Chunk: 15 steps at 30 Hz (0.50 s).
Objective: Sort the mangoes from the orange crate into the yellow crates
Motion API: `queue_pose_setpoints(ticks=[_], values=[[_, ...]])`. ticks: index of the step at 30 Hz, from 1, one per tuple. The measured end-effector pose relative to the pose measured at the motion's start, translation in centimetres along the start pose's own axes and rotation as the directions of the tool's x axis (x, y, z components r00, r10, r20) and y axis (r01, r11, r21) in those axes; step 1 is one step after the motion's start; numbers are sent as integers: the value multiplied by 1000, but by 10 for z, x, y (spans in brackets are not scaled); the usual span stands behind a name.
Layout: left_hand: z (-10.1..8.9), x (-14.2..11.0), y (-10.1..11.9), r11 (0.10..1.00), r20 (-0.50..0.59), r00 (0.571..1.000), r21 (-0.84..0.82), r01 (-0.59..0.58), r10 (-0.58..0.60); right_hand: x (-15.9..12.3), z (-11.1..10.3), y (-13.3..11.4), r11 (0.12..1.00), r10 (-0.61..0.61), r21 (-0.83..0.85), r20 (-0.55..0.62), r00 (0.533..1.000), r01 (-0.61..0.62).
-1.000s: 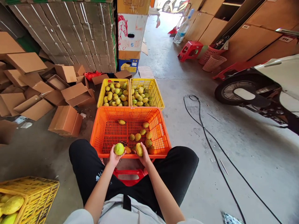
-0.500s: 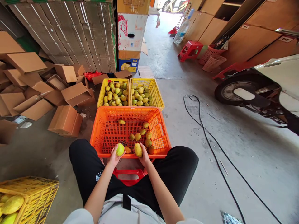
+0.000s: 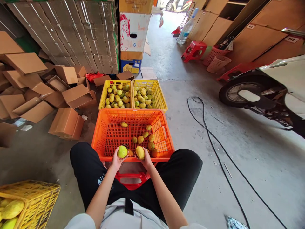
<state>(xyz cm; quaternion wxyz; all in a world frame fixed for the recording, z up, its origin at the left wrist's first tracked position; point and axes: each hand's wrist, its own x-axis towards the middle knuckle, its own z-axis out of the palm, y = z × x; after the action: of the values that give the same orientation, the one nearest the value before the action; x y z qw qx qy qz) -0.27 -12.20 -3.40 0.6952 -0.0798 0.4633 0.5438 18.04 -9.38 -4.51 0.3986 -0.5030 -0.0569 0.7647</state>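
Note:
My left hand (image 3: 117,159) is closed around a yellow-green fruit (image 3: 122,151), mango-like in shape. In my right hand (image 3: 146,159) is a yellower oval fruit (image 3: 140,153), gripped by the fingers and thumb. Both hands are above the near edge of an orange plastic crate (image 3: 95,140) set between my knees. Inside this crate, several brownish-yellow fruits (image 3: 151,146) lie mostly on the right side, and a single fruit (image 3: 123,124) rests near the back wall. An orange-brown fruit (image 3: 130,153) between my hands is partly hidden.
Beyond the orange crate stand two yellow crates (image 3: 132,95) filled with fruit. Another yellow crate (image 3: 40,203) holds fruit at the lower left. Cardboard boxes (image 3: 64,122) litter the left floor. A black cable (image 3: 209,133) and a motorbike (image 3: 252,95) are on the right.
Both fruits have turned slightly in my hands, and the right one has shifted a little to the left. The fruits in the crates have stayed put.

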Motion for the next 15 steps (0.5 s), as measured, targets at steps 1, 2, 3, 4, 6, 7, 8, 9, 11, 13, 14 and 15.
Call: queue_pose_setpoints(ticks=[1,2,3,4,6,7,8,9,11,13,14,15], values=[[1,-1,0,1000,-2,1000,-5,6,-6,1,0,0,1000,2,5,8,1000,-2],[2,-1,1,1000,-7,1000,-17,10,-10,1,-1,0,1000,1,12,8,1000,-1],[3,-2,2,999,-14,1000,-34,10,-11,2,-1,0,1000,-5,21,0,1000,5],[4,-2,3,998,-20,1000,-55,8,-9,2,-1,0,999,-11,31,-21,1000,12],[5,-4,5,996,-28,1000,-93,2,-5,2,0,0,998,-29,48,-81,996,33],[5,-4,5,995,-32,999,-104,-3,-1,1,0,0,998,-38,52,-113,993,44],[5,-5,5,994,-35,999,-105,-8,5,1,0,0,997,-51,48,-140,989,58],[6,-5,5,995,-40,999,-97,-16,13,-1,1,0,996,-70,36,-153,986,76],[6,-5,4,998,-42,998,-54,-39,37,-4,2,0,992,-122,-15,-127,984,122],[6,-6,2,999,-36,998,3,-50,50,-7,3,1,983,-172,-77,-70,983,167],[6,-6,1,998,-32,998,28,-49,50,-7,4,1,979,-185,-99,-53,981,180],[7,-7,1,998,-26,999,47,-43,44,-7,4,1,978,-187,-108,-48,981,181]])
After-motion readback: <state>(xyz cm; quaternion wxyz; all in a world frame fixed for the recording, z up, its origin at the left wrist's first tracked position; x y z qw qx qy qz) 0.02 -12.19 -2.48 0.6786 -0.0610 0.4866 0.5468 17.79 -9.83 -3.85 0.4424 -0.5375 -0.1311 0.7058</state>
